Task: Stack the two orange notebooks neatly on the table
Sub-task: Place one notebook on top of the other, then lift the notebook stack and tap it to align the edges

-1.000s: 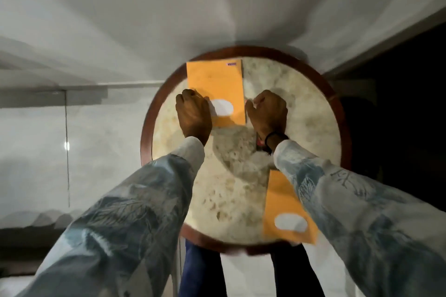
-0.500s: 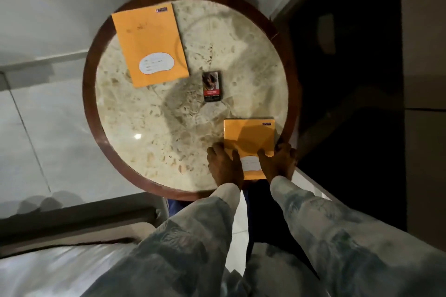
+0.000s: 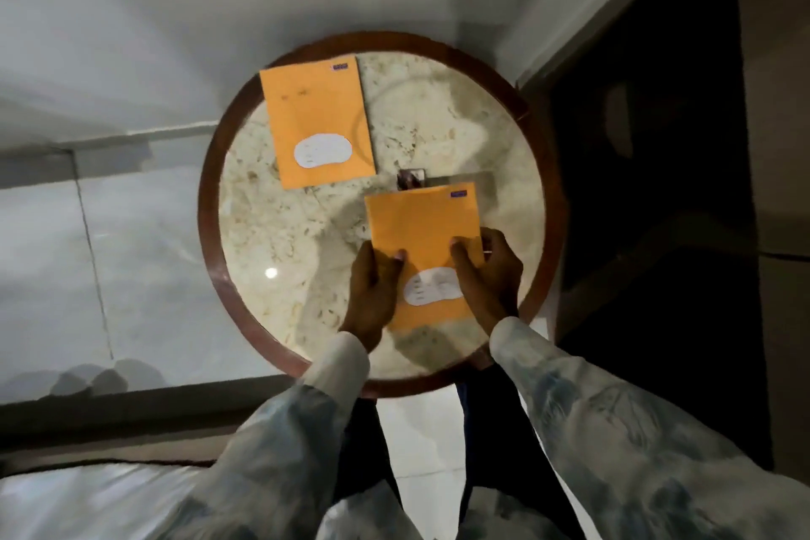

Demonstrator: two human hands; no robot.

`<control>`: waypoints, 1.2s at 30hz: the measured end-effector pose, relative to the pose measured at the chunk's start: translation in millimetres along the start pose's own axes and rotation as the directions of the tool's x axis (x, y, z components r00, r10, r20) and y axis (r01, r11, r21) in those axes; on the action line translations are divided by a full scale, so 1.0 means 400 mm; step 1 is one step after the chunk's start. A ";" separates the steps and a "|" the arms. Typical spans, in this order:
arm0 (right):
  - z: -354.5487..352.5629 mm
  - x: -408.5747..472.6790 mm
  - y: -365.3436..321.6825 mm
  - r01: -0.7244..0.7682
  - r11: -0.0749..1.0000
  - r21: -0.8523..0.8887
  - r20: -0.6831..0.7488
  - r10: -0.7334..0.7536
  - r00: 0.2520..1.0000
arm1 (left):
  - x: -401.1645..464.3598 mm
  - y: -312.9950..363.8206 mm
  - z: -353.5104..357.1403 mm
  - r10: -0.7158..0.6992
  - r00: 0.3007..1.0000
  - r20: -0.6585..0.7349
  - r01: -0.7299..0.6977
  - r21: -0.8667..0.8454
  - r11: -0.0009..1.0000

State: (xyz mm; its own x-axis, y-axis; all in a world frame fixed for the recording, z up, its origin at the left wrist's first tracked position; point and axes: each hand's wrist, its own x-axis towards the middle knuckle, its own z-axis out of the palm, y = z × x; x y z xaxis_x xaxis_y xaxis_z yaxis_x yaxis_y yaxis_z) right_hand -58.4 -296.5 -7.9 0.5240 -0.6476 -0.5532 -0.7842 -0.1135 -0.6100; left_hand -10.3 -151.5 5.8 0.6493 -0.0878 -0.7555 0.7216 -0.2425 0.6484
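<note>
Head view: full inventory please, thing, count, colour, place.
notebooks: 2, orange with white labels; far one flat at the table's far left, near one at the near right, held by both hands.
card: 1, small, dark; mid-table, partly covered by the near notebook's far edge.
table: 1, round, beige marble top, brown wood rim; centre of view.
floor: pale tiles; left of the table.
sleeves: 2, pale patterned; bottom of view.
hands: 2; left hand grips the near notebook's left edge, right hand its right edge.
</note>
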 end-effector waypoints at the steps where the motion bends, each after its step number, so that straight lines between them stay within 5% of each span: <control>1: 0.030 0.015 -0.050 0.053 0.998 0.026 0.008 -0.053 0.999 | 0.029 0.035 -0.037 0.051 0.997 -0.055 -0.050 0.015 0.999; 4: 0.135 0.066 -0.190 0.144 0.989 0.040 0.036 -0.146 0.989 | 0.139 0.128 -0.140 0.186 0.950 -0.251 -0.155 0.139 0.978; 8: 0.271 0.156 -0.338 0.215 0.976 0.018 0.055 -0.216 0.975 | 0.302 0.235 -0.242 0.237 0.883 -0.406 -0.086 0.356 0.931; 16: 0.414 0.270 -0.412 0.220 0.898 -0.381 0.086 -0.203 0.975 | 0.463 0.288 -0.264 0.236 0.909 -0.343 0.019 0.601 0.799; 21: 0.413 0.286 -0.412 0.294 0.858 -0.421 0.090 -0.284 0.955 | 0.470 0.295 -0.255 0.167 0.934 -0.316 0.004 0.476 0.879; 27: 0.398 0.327 -0.438 0.096 0.970 -0.221 0.079 -0.080 0.994 | 0.500 0.293 -0.272 0.080 0.979 -0.190 0.005 0.407 0.914; 32: 0.355 0.349 -0.456 -0.022 0.999 -0.041 0.166 0.028 0.986 | 0.459 0.282 -0.294 0.266 0.962 0.065 -0.273 0.324 0.906; 36: 0.300 0.299 -0.492 0.226 0.959 0.174 0.107 -0.246 0.963 | 0.426 0.273 -0.283 0.579 0.810 0.094 -0.566 0.386 0.728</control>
State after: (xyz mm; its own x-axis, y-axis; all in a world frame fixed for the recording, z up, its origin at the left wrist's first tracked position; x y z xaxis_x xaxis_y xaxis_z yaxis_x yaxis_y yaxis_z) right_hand 198.3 -261.2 -21.9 0.7334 -0.5153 -0.4434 -0.5756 -0.1236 -0.8083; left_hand 206.3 -83.5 -41.4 0.9213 -0.3021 -0.2448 0.0655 -0.5001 0.8635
